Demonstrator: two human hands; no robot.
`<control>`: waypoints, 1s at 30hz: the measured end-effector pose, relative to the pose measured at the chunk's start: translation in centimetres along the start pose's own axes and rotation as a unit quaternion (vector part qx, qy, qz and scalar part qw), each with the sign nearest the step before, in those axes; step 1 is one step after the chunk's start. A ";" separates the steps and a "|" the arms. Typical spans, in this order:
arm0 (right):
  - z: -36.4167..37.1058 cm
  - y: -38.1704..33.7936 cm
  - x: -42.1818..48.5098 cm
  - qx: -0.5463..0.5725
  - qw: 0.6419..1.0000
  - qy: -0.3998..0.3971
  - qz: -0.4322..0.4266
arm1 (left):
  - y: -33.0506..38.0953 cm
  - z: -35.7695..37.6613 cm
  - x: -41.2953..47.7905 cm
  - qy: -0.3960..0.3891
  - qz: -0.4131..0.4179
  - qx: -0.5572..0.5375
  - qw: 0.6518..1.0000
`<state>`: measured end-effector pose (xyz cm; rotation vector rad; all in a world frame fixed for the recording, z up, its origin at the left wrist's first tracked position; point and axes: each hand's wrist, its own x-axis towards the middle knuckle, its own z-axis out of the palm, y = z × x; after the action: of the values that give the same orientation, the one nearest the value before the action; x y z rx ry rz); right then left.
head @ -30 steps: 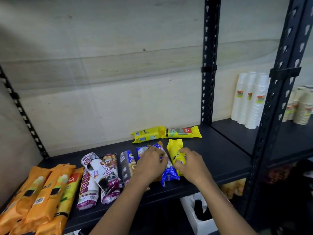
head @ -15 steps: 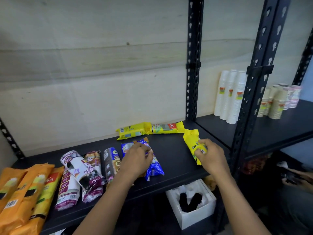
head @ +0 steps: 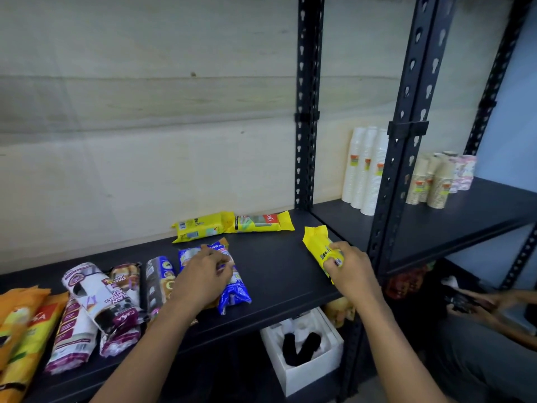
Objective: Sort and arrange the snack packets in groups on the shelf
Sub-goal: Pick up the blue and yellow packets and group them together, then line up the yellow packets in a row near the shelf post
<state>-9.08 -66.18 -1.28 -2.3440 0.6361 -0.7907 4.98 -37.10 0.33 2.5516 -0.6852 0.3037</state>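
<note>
On the black shelf my right hand grips a yellow packet near the right front edge. My left hand rests with curled fingers on a blue packet in the middle; whether it grips it is unclear. Two yellow packets lie end to end at the back. Left of my left hand lie a dark blue packet, white-and-maroon packets and, at the far left, orange packets.
Black slotted uprights stand at the shelf's right end. Stacks of white paper cups and printed cups stand on the adjoining shelf. A white foam box sits below. Another person's hands are at the lower right.
My right hand has carried the yellow packet from beside the blue packet rightward to the shelf's right end. My left hand stayed on the blue packet. The view swung right.
</note>
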 end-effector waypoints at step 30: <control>14.1 -10.3 11.2 -0.083 0.974 -0.122 -0.172 | -6.0 -1.0 12.1 -0.025 -0.028 0.079 0.996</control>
<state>10.75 -60.20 0.48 -2.6931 0.1987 -0.5937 18.28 -37.08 2.81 2.7320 -0.6296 0.2868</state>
